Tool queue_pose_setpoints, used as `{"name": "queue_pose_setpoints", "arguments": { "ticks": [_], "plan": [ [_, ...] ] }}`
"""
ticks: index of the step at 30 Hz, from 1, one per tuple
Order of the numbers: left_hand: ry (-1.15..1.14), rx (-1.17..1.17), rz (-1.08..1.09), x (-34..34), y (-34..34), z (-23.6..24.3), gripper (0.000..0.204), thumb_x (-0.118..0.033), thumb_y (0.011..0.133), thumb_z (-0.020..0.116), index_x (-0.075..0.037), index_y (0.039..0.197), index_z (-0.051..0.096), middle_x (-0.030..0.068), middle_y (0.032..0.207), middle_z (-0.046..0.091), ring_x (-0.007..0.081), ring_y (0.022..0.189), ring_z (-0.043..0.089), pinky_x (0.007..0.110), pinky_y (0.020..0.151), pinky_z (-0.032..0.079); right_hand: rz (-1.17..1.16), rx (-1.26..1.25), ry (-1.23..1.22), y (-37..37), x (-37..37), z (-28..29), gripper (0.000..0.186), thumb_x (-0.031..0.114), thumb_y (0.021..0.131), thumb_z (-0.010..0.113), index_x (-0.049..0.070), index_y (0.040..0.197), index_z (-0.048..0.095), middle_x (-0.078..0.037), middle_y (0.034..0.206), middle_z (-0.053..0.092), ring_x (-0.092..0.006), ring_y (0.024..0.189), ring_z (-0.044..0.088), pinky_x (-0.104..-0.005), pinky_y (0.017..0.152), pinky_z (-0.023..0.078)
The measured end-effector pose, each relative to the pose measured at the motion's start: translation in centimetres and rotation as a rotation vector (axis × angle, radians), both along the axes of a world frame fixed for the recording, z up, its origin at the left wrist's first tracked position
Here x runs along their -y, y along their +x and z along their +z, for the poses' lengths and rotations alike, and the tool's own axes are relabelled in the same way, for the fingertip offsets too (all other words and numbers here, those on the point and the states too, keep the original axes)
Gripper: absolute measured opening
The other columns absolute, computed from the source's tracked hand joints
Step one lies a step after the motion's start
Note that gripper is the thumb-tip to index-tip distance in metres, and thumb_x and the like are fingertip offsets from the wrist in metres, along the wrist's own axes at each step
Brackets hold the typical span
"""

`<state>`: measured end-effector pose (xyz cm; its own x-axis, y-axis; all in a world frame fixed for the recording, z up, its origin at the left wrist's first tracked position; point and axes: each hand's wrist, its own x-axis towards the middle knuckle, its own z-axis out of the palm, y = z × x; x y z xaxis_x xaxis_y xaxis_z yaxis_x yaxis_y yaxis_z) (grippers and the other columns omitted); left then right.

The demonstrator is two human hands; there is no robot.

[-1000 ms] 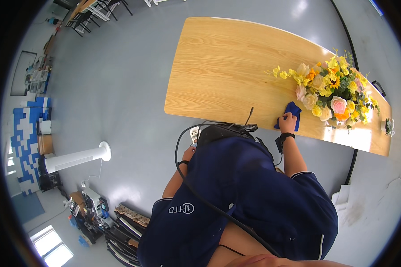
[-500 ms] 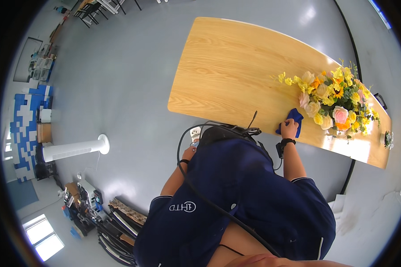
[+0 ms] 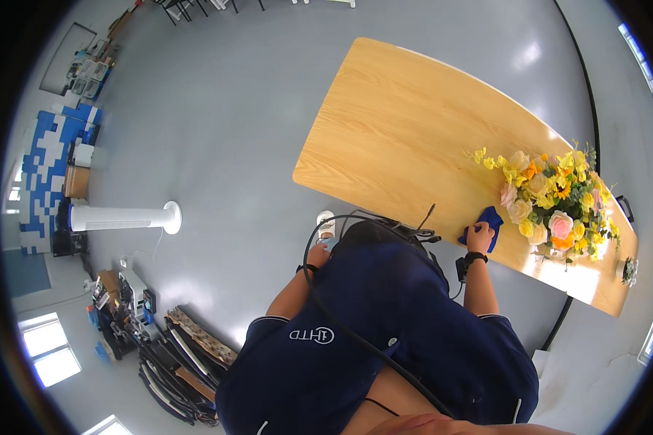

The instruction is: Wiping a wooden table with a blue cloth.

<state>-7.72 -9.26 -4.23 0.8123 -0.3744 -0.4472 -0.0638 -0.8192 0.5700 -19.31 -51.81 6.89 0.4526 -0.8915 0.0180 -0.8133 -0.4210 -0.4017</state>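
Note:
A dark blue cloth (image 3: pixel 493 220) lies bunched on the wooden table (image 3: pixel 392 123), close to its near edge. My right hand (image 3: pixel 479 238) is closed over this cloth and presses it onto the tabletop. Just to the right of it stands an arrangement of yellow, pink and orange flowers (image 3: pixel 561 223). My left hand (image 3: pixel 317 256) hangs low beside my body, away from the table. Its fingers are mostly hidden, with a bit of light blue beside them that I cannot make out.
A black cable (image 3: pixel 313 293) loops across my front. A white tower fan (image 3: pixel 123 218) appears at the left, with long dark strips and boxes (image 3: pixel 174 370) piled at the lower left. A small potted plant (image 3: pixel 627 271) sits at the table's right end.
The whole view has turned slightly, so the table and flowers appear lower and a little further right. My right hand stays on the cloth in about the same place beside the flowers.

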Motion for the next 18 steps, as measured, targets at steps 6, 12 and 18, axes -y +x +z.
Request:
{"name": "queue_pose_setpoints", "arguments": {
  "ticks": [6, 12, 18],
  "plan": [
    [0.062, -0.154, 0.075, -0.6, -0.1, -0.5, 0.023, -0.018, 0.064, 0.04, -0.006, 0.081, 0.052, 0.0155, 0.081, 0.052, 0.0294, 0.077, 0.049, 0.036, 0.068, 0.039, 0.008, -0.092, 0.099, 0.3, 0.3, -0.2, 0.018, 0.019, 0.06, 0.049, 0.009, 0.074, 0.045, -0.018, 0.083, 0.042, -0.0316, 0.075, 0.044, -0.0345, 0.067, 0.037],
    [0.1, -0.113, 0.076, -1.5, 1.0, 0.1, 0.017, -0.02, 0.068, 0.047, -0.008, 0.078, 0.052, 0.0117, 0.073, 0.054, 0.0256, 0.069, 0.051, 0.032, 0.062, 0.04, -0.082, -0.253, 0.134, 1.7, -0.1, 0.4, 0.018, 0.02, 0.059, 0.047, 0.01, 0.074, 0.046, -0.019, 0.084, 0.041, -0.033, 0.075, 0.045, -0.0355, 0.067, 0.037],
    [0.038, -0.183, 0.031, -2.8, 3.5, 2.3, 0.021, -0.02, 0.066, 0.039, -0.009, 0.078, 0.053, 0.0133, 0.082, 0.052, 0.0285, 0.077, 0.049, 0.036, 0.068, 0.039, -0.214, -0.262, 0.126, 2.7, -0.6, 0.1, 0.016, 0.018, 0.06, 0.046, 0.01, 0.074, 0.049, -0.019, 0.086, 0.042, -0.0319, 0.076, 0.045, -0.0348, 0.068, 0.037]
  ]
}}
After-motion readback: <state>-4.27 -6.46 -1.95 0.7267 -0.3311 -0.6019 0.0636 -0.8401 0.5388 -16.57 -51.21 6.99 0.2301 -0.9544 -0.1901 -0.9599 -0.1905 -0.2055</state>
